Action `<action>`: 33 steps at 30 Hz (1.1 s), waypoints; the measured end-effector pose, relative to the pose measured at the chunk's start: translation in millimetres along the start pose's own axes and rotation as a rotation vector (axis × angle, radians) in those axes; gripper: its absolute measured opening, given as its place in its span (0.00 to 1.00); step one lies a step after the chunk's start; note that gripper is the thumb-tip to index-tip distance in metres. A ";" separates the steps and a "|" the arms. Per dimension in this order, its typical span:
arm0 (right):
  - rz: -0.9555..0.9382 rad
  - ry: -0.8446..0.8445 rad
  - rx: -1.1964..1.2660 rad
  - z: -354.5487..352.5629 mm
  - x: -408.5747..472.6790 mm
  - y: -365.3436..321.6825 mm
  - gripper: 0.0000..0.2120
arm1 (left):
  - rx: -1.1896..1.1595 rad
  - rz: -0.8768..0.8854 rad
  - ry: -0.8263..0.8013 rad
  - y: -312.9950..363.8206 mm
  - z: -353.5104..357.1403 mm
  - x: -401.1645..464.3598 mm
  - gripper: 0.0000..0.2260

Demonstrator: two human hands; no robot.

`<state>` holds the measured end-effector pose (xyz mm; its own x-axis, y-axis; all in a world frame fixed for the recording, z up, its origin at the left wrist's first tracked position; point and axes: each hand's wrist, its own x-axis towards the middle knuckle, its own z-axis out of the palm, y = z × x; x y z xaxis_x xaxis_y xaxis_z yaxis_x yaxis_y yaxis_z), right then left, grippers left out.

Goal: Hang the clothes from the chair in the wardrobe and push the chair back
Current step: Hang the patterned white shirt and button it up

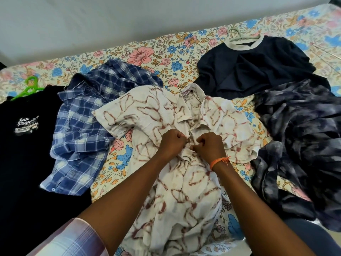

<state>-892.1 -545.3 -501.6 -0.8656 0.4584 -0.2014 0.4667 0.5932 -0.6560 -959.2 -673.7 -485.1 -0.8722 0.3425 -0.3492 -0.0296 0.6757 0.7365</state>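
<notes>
A cream shirt with rust-brown tie-dye lines (147,115) lies spread on the bed in the middle of the view, collar pointing away from me. My left hand (172,143) and my right hand (209,145) meet at its front opening just below the collar, fingers curled and pinching the fabric edges. An orange thread band circles my right wrist. No chair or wardrobe is in view.
On the floral bedsheet (147,54) lie a blue plaid shirt (83,130), a black printed T-shirt (27,154) on a green hanger (30,87), a navy T-shirt (252,69) on a pale hanger (241,35), and a dark tie-dye garment (299,141). A white wall rises behind.
</notes>
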 end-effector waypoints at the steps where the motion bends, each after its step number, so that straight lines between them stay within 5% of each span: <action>1: -0.030 -0.008 -0.053 -0.9 -0.8 0.0 0.19 | 0.005 0.000 0.000 0.2 0.0 -0.3 0.11; 4: -0.035 0.086 -0.015 0.7 -0.4 3.6 0.18 | 0.005 0.014 0.000 -1.7 1.6 -0.4 0.13; 8: 0.314 0.087 0.611 -4.5 1.1 -2.1 0.05 | -0.002 0.019 0.020 -1.1 2.7 -1.9 0.13; 11: 0.366 0.057 0.765 -9.4 1.0 -7.1 0.08 | -0.036 0.028 0.046 4.9 1.5 -3.4 0.12; 20: -0.157 0.329 0.207 -8.2 -9.5 -22.4 0.12 | -0.119 0.114 0.136 14.2 5.2 -12.0 0.07; 33: -0.253 0.347 0.192 -9.0 -12.1 -25.2 0.07 | -0.220 0.145 0.070 12.7 -2.8 -6.2 0.07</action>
<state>-891.8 -559.9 -476.1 -0.8210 0.5286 0.2154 0.1788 0.5965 -0.7825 -955.5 -669.0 -471.9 -0.9063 0.3743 -0.1962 -0.0008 0.4626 0.8866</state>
